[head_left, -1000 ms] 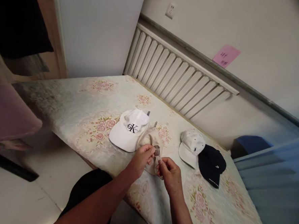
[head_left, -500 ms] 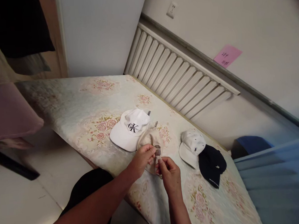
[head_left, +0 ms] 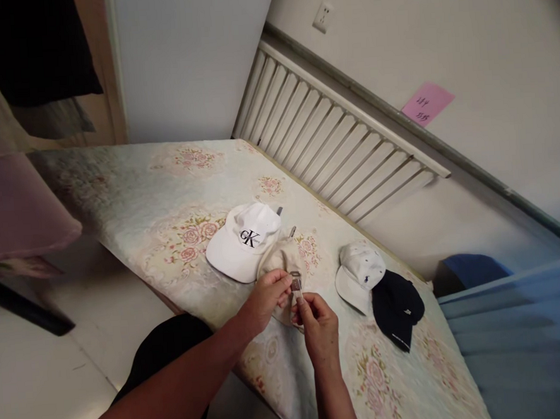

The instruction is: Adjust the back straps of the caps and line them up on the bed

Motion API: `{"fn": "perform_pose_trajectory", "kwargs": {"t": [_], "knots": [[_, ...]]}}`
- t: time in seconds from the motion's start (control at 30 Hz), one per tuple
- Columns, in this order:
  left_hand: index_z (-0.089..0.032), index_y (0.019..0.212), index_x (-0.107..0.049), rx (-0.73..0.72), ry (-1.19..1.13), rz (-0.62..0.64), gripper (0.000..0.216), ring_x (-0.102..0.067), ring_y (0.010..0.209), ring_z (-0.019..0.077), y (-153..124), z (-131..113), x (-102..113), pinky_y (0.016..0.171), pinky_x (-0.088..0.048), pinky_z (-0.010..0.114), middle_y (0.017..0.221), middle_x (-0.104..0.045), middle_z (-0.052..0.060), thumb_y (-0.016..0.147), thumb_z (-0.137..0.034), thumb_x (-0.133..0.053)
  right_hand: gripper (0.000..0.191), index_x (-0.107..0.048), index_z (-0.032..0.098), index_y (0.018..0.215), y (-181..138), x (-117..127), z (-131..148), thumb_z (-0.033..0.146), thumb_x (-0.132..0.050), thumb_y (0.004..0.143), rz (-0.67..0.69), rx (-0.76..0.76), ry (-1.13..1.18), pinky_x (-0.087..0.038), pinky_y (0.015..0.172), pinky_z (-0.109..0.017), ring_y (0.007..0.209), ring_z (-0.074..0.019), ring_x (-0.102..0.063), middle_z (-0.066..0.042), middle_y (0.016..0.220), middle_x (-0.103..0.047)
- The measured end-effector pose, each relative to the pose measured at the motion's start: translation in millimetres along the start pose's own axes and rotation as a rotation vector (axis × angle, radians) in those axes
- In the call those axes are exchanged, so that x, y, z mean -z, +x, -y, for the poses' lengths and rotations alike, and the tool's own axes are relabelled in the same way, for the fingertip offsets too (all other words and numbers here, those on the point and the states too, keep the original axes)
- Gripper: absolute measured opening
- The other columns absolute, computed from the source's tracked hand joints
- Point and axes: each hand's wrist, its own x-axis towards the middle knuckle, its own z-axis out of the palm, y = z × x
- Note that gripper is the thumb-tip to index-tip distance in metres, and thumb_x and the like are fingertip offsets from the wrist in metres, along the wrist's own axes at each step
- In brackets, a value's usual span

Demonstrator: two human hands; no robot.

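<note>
Barely anything shifts since a second ago — left hand [head_left: 265,297] and right hand [head_left: 318,324] stay pinched on the beige cap's [head_left: 279,260] metal strap buckle [head_left: 295,285], at the floral table's [head_left: 132,199] near edge — beside the white CK cap [head_left: 241,240].

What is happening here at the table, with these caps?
A person works with both hands on a beige cap that lies on the flowered table. The left hand pinches the cap's back strap, and the right hand grips the small metal buckle on that strap. A white cap with a black logo lies against the beige one. Further right, another white cap and a dark cap lie touching each other, untouched by the hands.
</note>
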Motion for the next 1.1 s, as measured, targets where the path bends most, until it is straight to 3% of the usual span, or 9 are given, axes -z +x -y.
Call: {"fn": "perform_pose_trajectory", "kwargs": {"t": [0.27,0.9,1.1], "knots": [[-0.016,0.068,-0.048,0.0,-0.008,-0.002,0.029,-0.034,0.043,0.003,0.9,3.2,0.4,0.044,-0.024,0.019,0.053,-0.042,-0.008,0.075,-0.04,-0.062,0.023,-0.065,0.021,0.082,0.8,-0.3,-5.4,0.04,-0.052,0.084,-0.059,0.06,-0.042,-0.042,0.058,-0.025,0.058,-0.0133,-0.054,0.001,0.067,-0.063],[-0.017,0.07,-0.046,-0.031,0.1,0.026,0.026,-0.039,0.044,0.0049,0.2,4.9,-0.2,0.045,-0.028,0.019,0.053,-0.045,-0.007,0.081,-0.039,-0.055,0.024,-0.061,0.018,0.076,3.9,-6.2,-2.2,0.042,-0.061,0.078,-0.073,-0.077,0.211,-0.043,0.053,-0.023,0.053,-0.0114,-0.053,0.001,0.061,-0.063],[-0.018,0.072,-0.046,-0.056,0.176,0.021,0.027,-0.043,0.047,0.0062,-0.6,4.4,-2.7,0.048,-0.034,0.02,0.058,-0.049,-0.006,0.082,-0.042,-0.054,0.025,-0.061,0.019,0.075,2.1,-7.6,-2.3,0.044,-0.062,0.076,-0.135,-0.106,0.246,-0.042,0.05,-0.024,0.05,-0.0117,-0.053,0.001,0.06,-0.063]]}}
